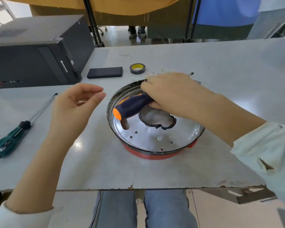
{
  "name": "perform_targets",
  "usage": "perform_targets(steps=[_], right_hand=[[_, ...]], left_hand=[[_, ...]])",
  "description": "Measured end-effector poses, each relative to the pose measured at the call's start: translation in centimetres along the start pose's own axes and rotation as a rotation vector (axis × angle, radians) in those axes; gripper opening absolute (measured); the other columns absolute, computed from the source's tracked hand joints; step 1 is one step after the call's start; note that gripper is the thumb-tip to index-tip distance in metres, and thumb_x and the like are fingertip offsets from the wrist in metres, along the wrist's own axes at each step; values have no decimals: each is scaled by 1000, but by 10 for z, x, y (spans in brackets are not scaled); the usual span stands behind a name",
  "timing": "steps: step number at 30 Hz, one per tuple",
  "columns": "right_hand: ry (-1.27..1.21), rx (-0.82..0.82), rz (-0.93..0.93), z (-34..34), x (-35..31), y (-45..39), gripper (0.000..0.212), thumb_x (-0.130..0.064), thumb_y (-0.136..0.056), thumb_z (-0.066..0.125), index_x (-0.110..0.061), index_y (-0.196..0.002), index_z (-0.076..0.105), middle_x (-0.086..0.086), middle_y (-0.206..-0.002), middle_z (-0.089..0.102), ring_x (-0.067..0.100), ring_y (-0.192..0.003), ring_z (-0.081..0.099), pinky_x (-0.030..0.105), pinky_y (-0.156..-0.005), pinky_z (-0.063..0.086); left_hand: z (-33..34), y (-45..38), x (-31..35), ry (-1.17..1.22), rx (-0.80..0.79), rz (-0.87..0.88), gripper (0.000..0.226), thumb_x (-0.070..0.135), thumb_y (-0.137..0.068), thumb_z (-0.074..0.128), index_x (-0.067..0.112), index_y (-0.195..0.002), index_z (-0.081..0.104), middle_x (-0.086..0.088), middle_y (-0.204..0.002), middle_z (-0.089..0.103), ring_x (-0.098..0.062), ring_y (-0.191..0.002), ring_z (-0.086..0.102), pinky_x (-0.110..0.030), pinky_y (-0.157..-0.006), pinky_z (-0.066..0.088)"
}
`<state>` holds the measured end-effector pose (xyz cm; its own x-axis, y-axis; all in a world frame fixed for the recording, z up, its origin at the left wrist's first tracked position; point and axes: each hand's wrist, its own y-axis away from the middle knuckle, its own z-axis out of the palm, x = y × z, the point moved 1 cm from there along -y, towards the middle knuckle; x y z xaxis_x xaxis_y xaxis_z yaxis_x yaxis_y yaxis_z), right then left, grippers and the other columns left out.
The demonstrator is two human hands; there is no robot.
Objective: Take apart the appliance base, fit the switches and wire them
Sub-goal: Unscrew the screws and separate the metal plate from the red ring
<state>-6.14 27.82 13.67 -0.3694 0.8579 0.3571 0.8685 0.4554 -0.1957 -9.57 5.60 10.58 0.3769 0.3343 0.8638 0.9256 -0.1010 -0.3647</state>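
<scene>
The round appliance base [155,139] lies upside down on the table, red shell below, shiny metal plate with a large central hole and several small holes on top. My right hand [169,92] grips a screwdriver with a dark blue and orange handle [132,106] over the base's far rim; its tip is hidden behind the hand, near some small wires [150,74]. My left hand [77,102] hovers left of the base, thumb and forefinger nearly pinched together; whether they hold something tiny is unclear.
A green-handled screwdriver [11,137] lies at the left on the grey table [105,170]. A black computer case [33,53] stands at the back left, with a flat black box [105,72] and a roll of black tape [137,68] beside it. A person's legs stand beyond the table.
</scene>
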Motion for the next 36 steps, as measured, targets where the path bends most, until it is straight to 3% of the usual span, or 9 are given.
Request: perform_targets(steps=[5, 10, 13, 16, 19, 22, 27, 30, 36], right_hand=[[-176, -102, 42, 39, 0, -12, 17, -21, -95, 45, -21, -91, 29, 1, -85, 55, 24, -69, 49, 34, -56, 34], [-370, -174, 105, 58, -2, -16, 14, -29, -94, 47, -22, -93, 35, -3, -84, 50, 23, -72, 51, 33, -50, 29], [-513, -249, 142, 58, 2, -14, 22, -37, -92, 53, -23, -106, 45, -3, -101, 52, 22, -91, 55, 39, -71, 46], [-578, -136, 139, 49, 5, -4, 40, -37, -89, 59, -21, -125, 49, -1, -118, 50, 17, -112, 42, 32, -96, 38], [-890, 78, 191, 32, 2, 17, 25, -35, -89, 61, -23, -111, 61, -4, -95, 59, 7, -90, 48, 15, -81, 40], [-1271, -91, 266, 25, -9, 36, 18, -35, -85, 68, -23, -98, 67, -3, -81, 69, 15, -74, 63, 24, -69, 53], [-1389, -65, 313, 31, -13, 45, 9, -17, -81, 75, -13, -87, 71, -5, -77, 71, 6, -66, 63, 20, -64, 52], [-1432, -167, 328, 30, -9, 44, 7, -13, -80, 75, -10, -79, 69, -9, -65, 69, 1, -57, 58, 12, -52, 44], [-1547, -366, 330, 28, -1, 45, 5, -12, -79, 73, -13, -76, 69, -6, -59, 67, 3, -53, 58, 15, -53, 48]], left_hand=[[4, -2, 4, 33, 5, 60, 20, 25, -85, 73, 43, -79, 68, 24, -77, 69, 6, -74, 61, -6, -70, 44], [19, 10, 16, 18, -107, 191, 15, 20, -84, 73, 34, -86, 68, 19, -79, 70, -3, -74, 64, -12, -75, 48], [32, 21, 21, -42, -316, 213, 18, 16, -82, 75, 33, -83, 69, 17, -70, 68, -5, -63, 63, -6, -62, 44], [44, 27, 22, -100, -422, 194, 24, 17, -78, 78, 35, -83, 63, 23, -73, 68, -3, -62, 58, -6, -60, 41], [52, 29, 20, -88, -433, 138, 37, 19, -76, 79, 34, -85, 47, 20, -73, 70, -8, -59, 58, -15, -56, 46], [56, 33, 20, -90, -387, 112, 43, 24, -76, 79, 34, -86, 38, 21, -73, 71, -7, -61, 60, -17, -57, 46], [62, 43, 22, -108, -329, 116, 51, 30, -72, 83, 37, -84, 33, 25, -71, 70, 0, -63, 60, -7, -58, 41], [64, 48, 23, -110, -292, 143, 55, 31, -70, 83, 41, -82, 31, 27, -71, 69, 2, -60, 56, -6, -55, 38], [65, 51, 23, -160, -304, 175, 48, 39, -68, 77, 40, -78, 30, 34, -70, 66, 1, -59, 53, -14, -55, 38]])
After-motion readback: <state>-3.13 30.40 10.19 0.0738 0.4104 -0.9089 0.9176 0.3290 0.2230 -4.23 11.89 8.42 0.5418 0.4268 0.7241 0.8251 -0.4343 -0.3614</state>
